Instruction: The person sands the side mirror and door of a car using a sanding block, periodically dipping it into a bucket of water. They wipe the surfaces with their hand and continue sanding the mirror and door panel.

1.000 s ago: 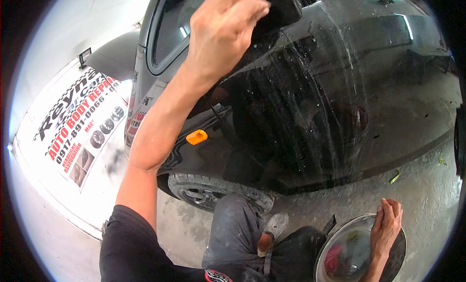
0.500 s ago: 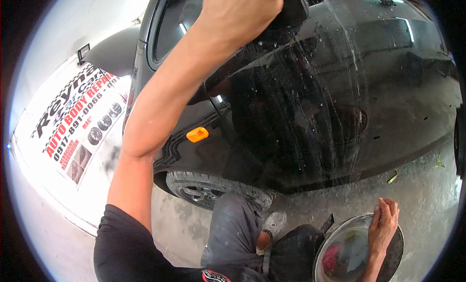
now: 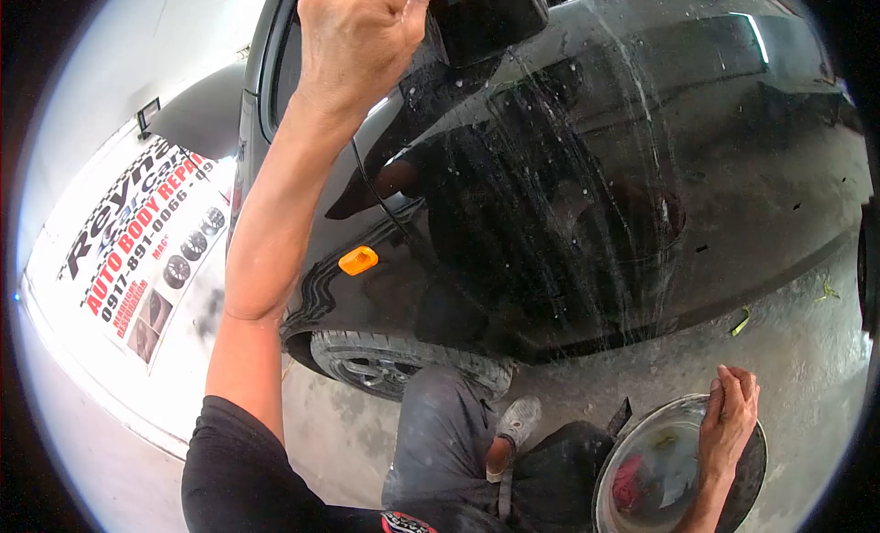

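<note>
My left hand point(image 3: 362, 43) is raised at the top edge, its fist closed near the car's side mirror point(image 3: 490, 20). Its fingertips are cut off by the frame, so what it holds, if anything, cannot be seen. Below it stretches the black car point(image 3: 513, 203), whose door shows whitish streaks and droplets. My right hand point(image 3: 729, 428) is low on the right with bent fingers over the rim of a bucket point(image 3: 607, 496); the grip is partly hidden. Inside the bucket are cloudy water point(image 3: 665, 473) and a reddish-pink thing point(image 3: 627, 483), perhaps a cloth.
An orange side marker light point(image 3: 358, 261) sits on the fender above the front wheel point(image 3: 385, 366). My bent knee point(image 3: 440, 418) is close to the tyre. Small green scraps point(image 3: 740, 321) lie on the concrete floor point(image 3: 568, 391). A printed sign point(image 3: 147, 249) stands at the left.
My left hand has moved left and slightly down in the view, showing more of the side mirror. My right hand stays at the bucket. The view has shifted slightly.
</note>
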Motion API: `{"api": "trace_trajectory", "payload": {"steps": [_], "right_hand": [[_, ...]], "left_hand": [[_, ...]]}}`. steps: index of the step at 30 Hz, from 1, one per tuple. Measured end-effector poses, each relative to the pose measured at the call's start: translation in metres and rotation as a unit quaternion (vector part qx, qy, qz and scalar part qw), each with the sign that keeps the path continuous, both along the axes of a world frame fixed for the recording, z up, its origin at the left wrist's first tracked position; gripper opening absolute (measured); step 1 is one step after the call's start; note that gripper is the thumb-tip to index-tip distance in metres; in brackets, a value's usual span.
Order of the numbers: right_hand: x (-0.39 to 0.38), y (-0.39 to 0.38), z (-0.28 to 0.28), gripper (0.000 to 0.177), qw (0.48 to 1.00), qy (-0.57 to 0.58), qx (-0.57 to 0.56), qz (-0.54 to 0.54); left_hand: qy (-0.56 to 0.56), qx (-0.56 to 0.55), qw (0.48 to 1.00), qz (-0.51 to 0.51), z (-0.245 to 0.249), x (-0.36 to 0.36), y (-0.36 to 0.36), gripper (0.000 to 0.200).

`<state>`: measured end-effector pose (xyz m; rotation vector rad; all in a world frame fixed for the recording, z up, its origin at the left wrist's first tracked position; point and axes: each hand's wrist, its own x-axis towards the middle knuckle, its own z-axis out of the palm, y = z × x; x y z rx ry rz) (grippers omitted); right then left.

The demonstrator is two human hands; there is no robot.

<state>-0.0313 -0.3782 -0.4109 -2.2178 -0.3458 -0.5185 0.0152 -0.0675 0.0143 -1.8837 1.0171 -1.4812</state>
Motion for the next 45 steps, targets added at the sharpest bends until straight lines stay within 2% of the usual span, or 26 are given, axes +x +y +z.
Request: {"api": "trace_trajectory", "payload": {"steps": [1,4,7,9,11,13,15,16,18,20,22,23,25,26,28,30,31,33,36,39,40,41,42,44,45], "right_hand": [[0.001,-0.001,0.003,0.018,1.000,-0.007,-0.003,-0.003],[0.002,0.001,-0.005,0.018,1.000,0.003,-0.001,0.012],[0.002,0.001,-0.009,0.017,1.000,0.004,-0.014,0.027],[0.000,0.001,0.001,0.017,1.000,0.007,-0.003,0.010],[0.000,0.001,0.001,0.017,1.000,0.000,0.002,0.000],[0.004,0.000,-0.010,0.018,1.000,-0.016,-0.006,0.005],[0.003,0.003,-0.011,0.017,1.000,-0.009,-0.007,0.015],[0.002,0.004,-0.011,0.017,1.000,-0.007,-0.007,0.018],[0.001,0.002,-0.008,0.017,1.000,-0.002,-0.016,0.019],[0.002,-0.001,-0.005,0.018,1.000,-0.012,-0.014,0.017],[0.004,-0.003,-0.009,0.020,0.999,-0.030,-0.010,0.018],[0.003,-0.002,-0.006,0.019,0.999,-0.035,0.012,0.034],[-0.002,0.003,0.011,0.019,0.996,-0.043,0.047,0.070],[-0.010,0.015,0.028,0.021,0.988,-0.018,0.124,0.094],[-0.021,0.042,0.055,0.053,0.951,0.026,0.254,0.174],[-0.039,0.086,0.118,0.098,0.876,0.062,0.404,0.256],[-0.039,0.102,0.140,0.125,0.862,0.088,0.419,0.273],[-0.029,0.128,0.150,0.117,0.797,0.009,0.524,0.299],[-0.014,0.146,0.171,0.091,0.694,-0.016,0.648,0.314],[-0.002,0.135,0.205,0.063,0.720,0.043,0.614,0.320],[0.005,0.135,0.212,0.049,0.700,0.045,0.638,0.319],[0.010,0.136,0.221,0.045,0.722,0.018,0.622,0.302],[0.015,0.135,0.232,0.043,0.771,0.012,0.569,0.287],[0.019,0.140,0.259,0.033,0.852,-0.032,0.463,0.244],[0.022,0.144,0.271,0.031,0.874,-0.071,0.424,0.228]], "left_hand": [[0.022,-0.020,0.999,-0.034,-0.001,0.001,0.002,0.007],[-0.037,0.104,0.994,0.025,0.009,0.011,-0.024,0.009],[-0.006,0.097,0.994,-0.040,0.012,0.008,-0.015,0.009],[-0.018,0.050,0.999,0.008,0.007,-0.004,0.008,0.009],[-0.008,0.039,0.999,-0.034,0.006,-0.001,0.006,0.009],[-0.017,0.093,0.994,-0.050,0.007,0.009,-0.012,0.007],[-0.048,0.133,0.990,-0.002,0.011,0.024,-0.019,0.008],[-0.015,0.129,0.989,0.063,0.014,0.015,-0.017,0.006],[0.042,0.091,0.989,0.110,0.005,0.001,-0.008,0.010],[0.083,0.028,0.994,0.072,-0.024,-0.009,0.015,0.005],[0.084,0.017,0.996,0.001,-0.056,-0.023,0.023,0.005],[0.112,-0.010,0.994,0.004,-0.073,-0.033,0.023,0.021],[0.125,-0.059,0.988,-0.065,-0.107,-0.038,0.011,0.022],[0.135,-0.105,0.981,-0.090,-0.125,-0.039,0.001,0.021],[0.132,-0.167,0.969,-0.129,-0.159,-0.036,-0.022,0.026],[0.155,-0.217,0.949,-0.168,-0.182,-0.037,-0.046,0.032],[0.187,-0.236,0.939,-0.165,-0.192,-0.040,-0.056,0.034],[0.206,-0.271,0.922,-0.185,-0.213,-0.039,-0.073,0.039],[0.260,-0.346,0.862,-0.263,-0.206,-0.049,-0.079,0.045],[0.313,-0.299,0.868,-0.245,-0.185,-0.067,-0.047,0.048],[0.236,-0.279,0.910,-0.196,-0.173,-0.063,-0.030,0.047],[0.158,-0.285,0.925,-0.196,-0.155,-0.053,-0.017,0.046],[0.092,-0.317,0.932,-0.149,-0.135,-0.047,-0.011,0.052],[0.055,-0.341,0.934,-0.094,-0.099,-0.033,-0.005,0.068],[0.048,-0.336,0.937,-0.077,-0.096,-0.022,-0.003,0.070]]}}
